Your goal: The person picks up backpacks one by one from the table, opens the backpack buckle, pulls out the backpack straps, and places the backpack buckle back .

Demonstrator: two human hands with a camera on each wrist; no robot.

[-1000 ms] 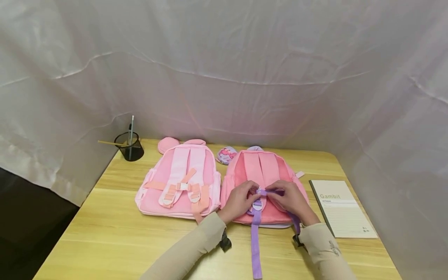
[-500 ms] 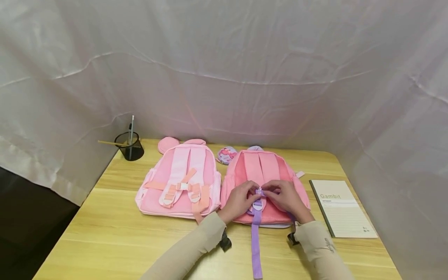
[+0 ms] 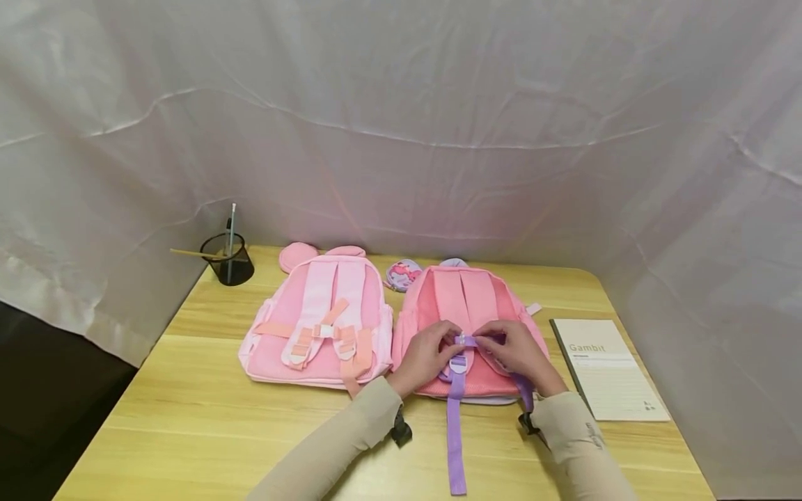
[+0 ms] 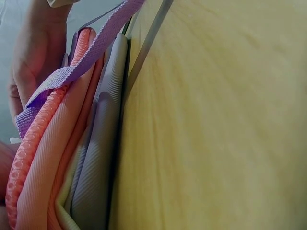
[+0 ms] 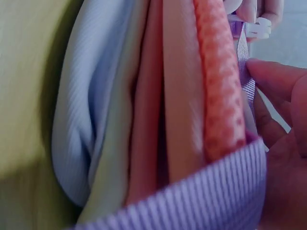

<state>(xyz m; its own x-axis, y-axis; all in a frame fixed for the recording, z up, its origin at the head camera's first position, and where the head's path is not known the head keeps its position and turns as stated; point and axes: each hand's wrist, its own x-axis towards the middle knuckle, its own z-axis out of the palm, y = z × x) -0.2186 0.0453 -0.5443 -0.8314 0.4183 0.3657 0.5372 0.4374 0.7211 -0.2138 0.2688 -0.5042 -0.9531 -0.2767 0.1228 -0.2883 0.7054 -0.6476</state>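
A coral-pink backpack [image 3: 427, 300] lies on the table with its shoulder straps facing up. Over its lower half, my left hand [image 3: 428, 357] pinches a small white buckle [image 5: 259, 28] with thumb and fingers. Just to the right, my right hand [image 3: 519, 353] pinches the purple webbing strap [image 3: 470, 341] that runs to the buckle. In the right wrist view, the right hand's fingertips press on this purple webbing. A loose purple strap end [image 3: 456, 438] hangs from a white adjuster [image 3: 459, 364] toward the table's front. Fingers partly cover the buckle.
A light pink backpack [image 3: 282, 351] with orange straps and a fastened buckle lies to the left. At the back left stands a black mesh pen cup [image 3: 237, 271]. A notebook [image 3: 610, 379] lies on the right of the wooden table [image 3: 188, 431]. Grey fabric hangs behind.
My right hand moved left against the buckle half a second ago, then drew slightly back, showing purple webbing between the hands again. The left hand keeps its pinch. The head view shifted slightly.
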